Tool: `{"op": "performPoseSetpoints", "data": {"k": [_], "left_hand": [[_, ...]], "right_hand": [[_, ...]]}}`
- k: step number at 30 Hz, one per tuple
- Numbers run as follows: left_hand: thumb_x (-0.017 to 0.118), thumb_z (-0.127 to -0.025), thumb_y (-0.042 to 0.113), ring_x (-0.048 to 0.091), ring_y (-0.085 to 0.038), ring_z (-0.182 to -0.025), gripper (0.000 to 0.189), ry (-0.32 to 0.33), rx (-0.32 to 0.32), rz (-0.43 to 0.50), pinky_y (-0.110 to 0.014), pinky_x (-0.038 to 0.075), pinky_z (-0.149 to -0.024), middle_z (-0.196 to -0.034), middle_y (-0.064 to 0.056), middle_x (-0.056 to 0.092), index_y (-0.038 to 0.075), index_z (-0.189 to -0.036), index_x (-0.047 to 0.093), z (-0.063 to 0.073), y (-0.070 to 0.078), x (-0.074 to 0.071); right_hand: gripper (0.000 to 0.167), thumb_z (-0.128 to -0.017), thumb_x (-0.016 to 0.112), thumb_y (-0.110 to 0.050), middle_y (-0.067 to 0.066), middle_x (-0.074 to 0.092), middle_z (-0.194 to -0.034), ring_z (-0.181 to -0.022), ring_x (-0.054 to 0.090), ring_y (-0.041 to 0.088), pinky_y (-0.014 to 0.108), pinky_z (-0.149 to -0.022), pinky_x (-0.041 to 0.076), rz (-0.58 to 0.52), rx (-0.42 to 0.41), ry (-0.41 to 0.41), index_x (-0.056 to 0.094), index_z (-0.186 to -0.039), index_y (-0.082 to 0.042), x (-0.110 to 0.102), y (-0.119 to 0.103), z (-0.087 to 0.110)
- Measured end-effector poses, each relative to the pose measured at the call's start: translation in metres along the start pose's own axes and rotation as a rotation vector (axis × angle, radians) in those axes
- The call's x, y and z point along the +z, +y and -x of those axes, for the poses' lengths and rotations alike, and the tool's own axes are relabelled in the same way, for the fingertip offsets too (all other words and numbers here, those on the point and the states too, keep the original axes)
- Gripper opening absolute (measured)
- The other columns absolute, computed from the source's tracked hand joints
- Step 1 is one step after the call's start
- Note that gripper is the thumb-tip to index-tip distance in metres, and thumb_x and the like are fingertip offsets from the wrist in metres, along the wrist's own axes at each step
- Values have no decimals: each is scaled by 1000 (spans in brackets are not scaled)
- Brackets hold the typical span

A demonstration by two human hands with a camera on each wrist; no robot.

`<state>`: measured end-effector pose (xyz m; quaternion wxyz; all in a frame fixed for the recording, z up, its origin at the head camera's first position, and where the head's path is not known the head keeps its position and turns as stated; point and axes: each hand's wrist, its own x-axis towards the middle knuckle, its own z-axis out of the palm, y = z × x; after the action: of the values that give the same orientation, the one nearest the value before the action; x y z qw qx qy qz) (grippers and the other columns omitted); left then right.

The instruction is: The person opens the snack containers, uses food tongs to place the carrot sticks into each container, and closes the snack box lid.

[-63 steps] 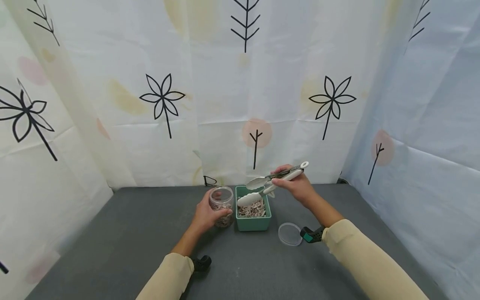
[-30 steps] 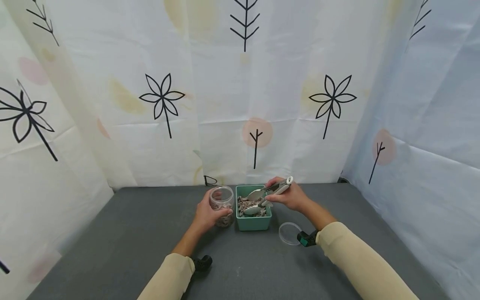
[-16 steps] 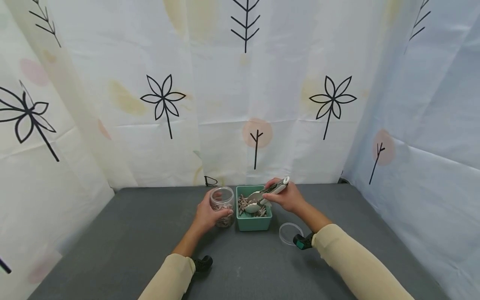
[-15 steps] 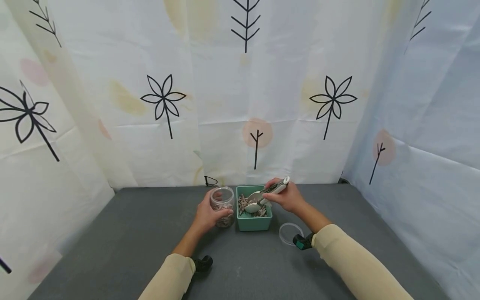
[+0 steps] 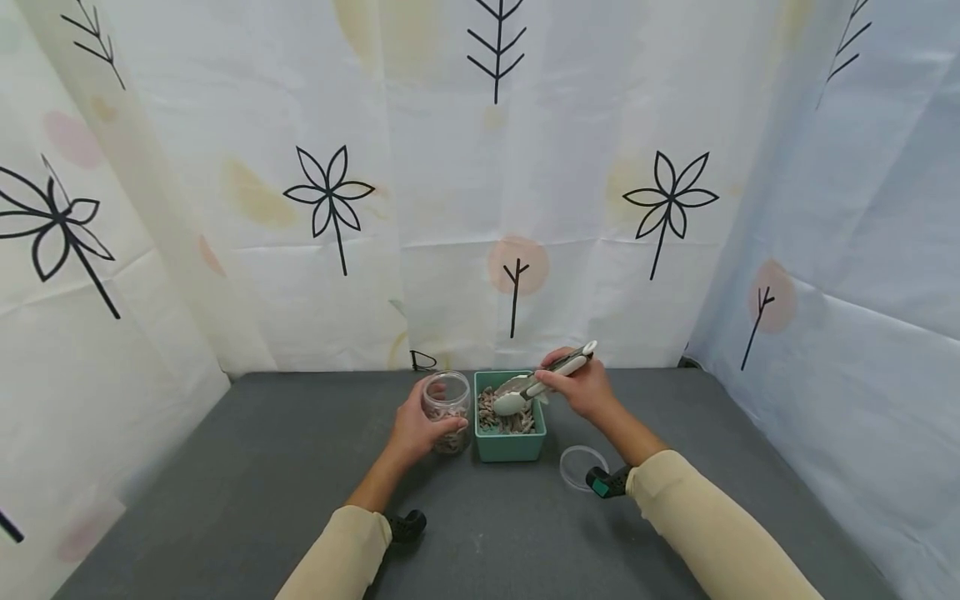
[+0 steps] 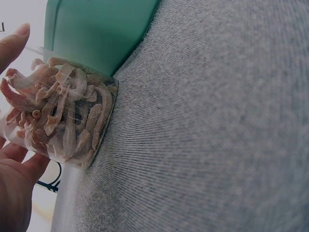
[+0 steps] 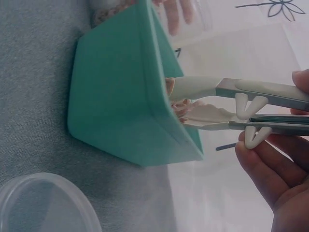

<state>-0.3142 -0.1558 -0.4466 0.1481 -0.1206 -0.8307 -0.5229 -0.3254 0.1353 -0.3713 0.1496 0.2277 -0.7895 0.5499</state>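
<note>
My left hand grips a clear jar around its side, thumb in front. Powdery pinkish-brown strips fill its lower part in the left wrist view. Close beside the jar stands a green rectangular box, with more such strips inside. My right hand holds a pair of tongs with pale scalloped heads, slanting down over the box. In the right wrist view the heads are close together at the box's rim, some strips at their tips.
A round translucent lid lies on the dark grey table, right of the box and near my right wrist. A patterned white curtain hangs behind the table and along both sides.
The tongs came down into the green box with heads spread among the strips, then drew together and rose a little. My left hand and the jar have stayed in place.
</note>
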Motion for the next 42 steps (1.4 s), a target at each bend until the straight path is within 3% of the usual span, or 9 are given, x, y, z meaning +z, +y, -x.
{"op": "performPoseSetpoints", "data": {"k": [8,16,22,31,36,42], "left_hand": [[88,-72,22,57,-28,-114,83,-5,-7,-2,-49,45,-90,-133,-15,57,14,-141,43,-1,-1,0],[88,-72,21,57,-29,-115,85,-10,-5,7,-49,45,-92,-133,-17,56,12,-142,42,0,0,1],[89,-72,20,57,-29,-115,84,-7,-7,7,-49,45,-92,-132,-17,56,12,-141,43,-1,1,0],[89,-71,22,58,-28,-113,82,-3,-9,-8,-48,45,-91,-130,-13,58,12,-140,44,0,0,0],[89,-72,21,58,-28,-113,82,-6,-14,0,-48,46,-91,-131,-16,57,10,-140,43,0,0,0],[88,-72,22,58,-28,-114,85,-15,-27,6,-48,46,-91,-133,-17,56,10,-142,41,0,1,0]], "right_hand": [[18,-87,71,0,20,66,-92,-73,63,19,30,-63,52,-32,9,17,64,-98,11,-7,-42,4],[18,-88,69,1,24,67,-91,-77,67,31,41,-68,55,-63,-37,33,64,-100,13,-10,-57,-3],[17,-89,69,-1,21,67,-88,-77,66,33,35,-67,55,-63,-61,31,64,-99,11,-10,-72,-10],[16,-89,71,-6,15,68,-86,-72,67,20,34,-67,55,-177,-99,17,66,-97,6,5,-65,-34],[15,-89,71,-7,14,68,-87,-70,68,19,38,-67,56,-216,-117,18,67,-97,5,17,-67,-40],[17,-88,71,-5,15,68,-87,-72,68,27,41,-69,56,-256,-48,-10,67,-99,7,29,-68,-41]]}}
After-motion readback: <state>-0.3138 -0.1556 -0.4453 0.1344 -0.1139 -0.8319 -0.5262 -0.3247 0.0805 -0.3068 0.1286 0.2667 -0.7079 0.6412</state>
